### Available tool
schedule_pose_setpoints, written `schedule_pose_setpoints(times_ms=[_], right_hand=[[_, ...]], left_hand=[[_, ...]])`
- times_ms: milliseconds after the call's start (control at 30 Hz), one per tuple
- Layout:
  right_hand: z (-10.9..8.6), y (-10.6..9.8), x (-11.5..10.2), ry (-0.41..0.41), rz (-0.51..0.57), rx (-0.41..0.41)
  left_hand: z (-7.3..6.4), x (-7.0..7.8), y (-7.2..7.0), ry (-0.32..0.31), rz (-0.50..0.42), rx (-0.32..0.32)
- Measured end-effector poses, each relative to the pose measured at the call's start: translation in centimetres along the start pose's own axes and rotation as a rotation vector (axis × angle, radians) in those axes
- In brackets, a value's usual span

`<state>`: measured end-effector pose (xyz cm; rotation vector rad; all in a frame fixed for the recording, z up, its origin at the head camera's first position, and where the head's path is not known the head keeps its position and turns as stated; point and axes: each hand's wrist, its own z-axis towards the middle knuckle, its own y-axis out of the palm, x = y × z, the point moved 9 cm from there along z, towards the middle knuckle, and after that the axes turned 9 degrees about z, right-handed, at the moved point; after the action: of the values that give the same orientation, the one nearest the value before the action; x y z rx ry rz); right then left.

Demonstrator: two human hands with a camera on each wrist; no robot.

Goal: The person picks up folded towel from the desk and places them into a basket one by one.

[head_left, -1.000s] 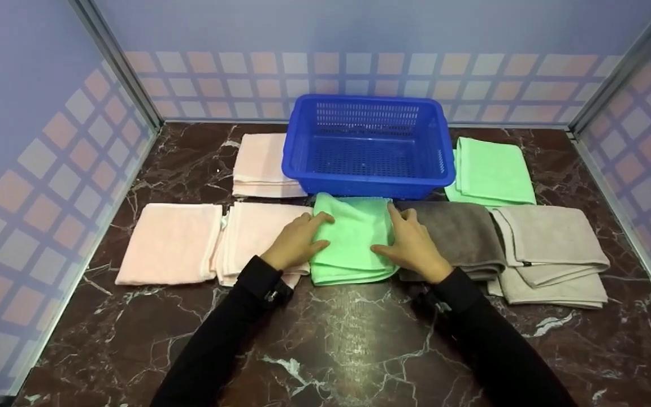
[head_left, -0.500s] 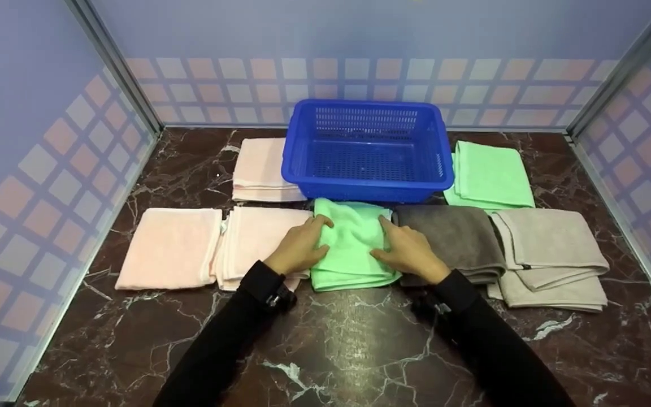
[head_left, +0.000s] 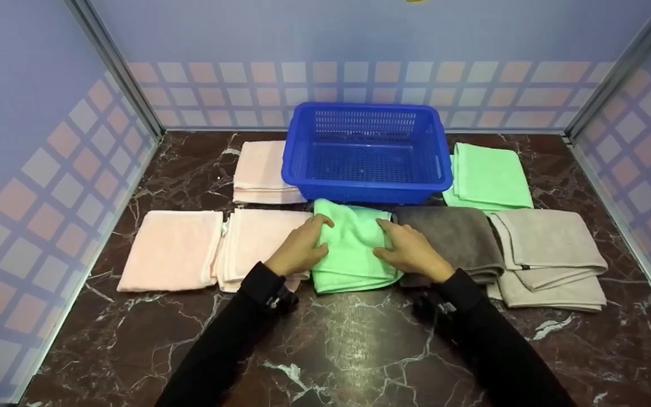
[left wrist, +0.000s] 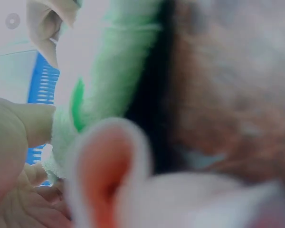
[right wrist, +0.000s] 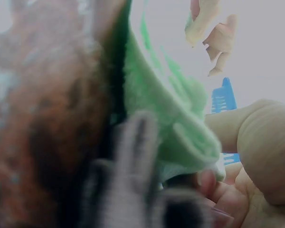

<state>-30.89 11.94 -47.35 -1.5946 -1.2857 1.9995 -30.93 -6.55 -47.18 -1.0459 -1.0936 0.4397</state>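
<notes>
A folded light green towel (head_left: 354, 243) lies between my two hands, just in front of the blue basket, its top layer wrinkled. My left hand (head_left: 301, 247) grips its left side and my right hand (head_left: 414, 250) its right side, thumbs on top. In the left wrist view the green towel (left wrist: 121, 71) sits between the thumb and fingers of my left hand (left wrist: 12, 137). The right wrist view has folded green edges (right wrist: 166, 102) held by my right hand (right wrist: 263, 156); some fingertips are hidden beneath the cloth.
The blue basket (head_left: 368, 185) stands behind. Folded peach towels (head_left: 173, 251) lie to the left, one (head_left: 260, 169) beside the basket. Rightward are a dark grey towel (head_left: 447, 240), light grey towels (head_left: 557, 240) and another green towel (head_left: 493, 175). Panels (head_left: 325, 34) enclose the marble-patterned table (head_left: 359, 350).
My right fingers have drawn in from the green towel's far right corner, and its top layer has bunched. The left hand has hardly moved. The head view has tilted slightly.
</notes>
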Motion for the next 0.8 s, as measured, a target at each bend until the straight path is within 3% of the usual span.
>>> schedule_pose_setpoints(times_ms=[367, 600, 800], right_hand=[[-2.6, -4.2, -4.6, -0.102, -0.016, 0.094], [-3.0, -5.7, -6.3, -0.165, -0.036, 0.152], [-1.8, -7.6, -7.3, -0.180, -0.020, 0.173]], left_hand=[[-1.2, 4.0, -4.4, 0.123, -0.014, 0.121], [-1.3, 4.7, -6.0, 0.121, 0.007, 0.146], [0.3, 4.8, -7.7, 0.101, 0.044, 0.171]])
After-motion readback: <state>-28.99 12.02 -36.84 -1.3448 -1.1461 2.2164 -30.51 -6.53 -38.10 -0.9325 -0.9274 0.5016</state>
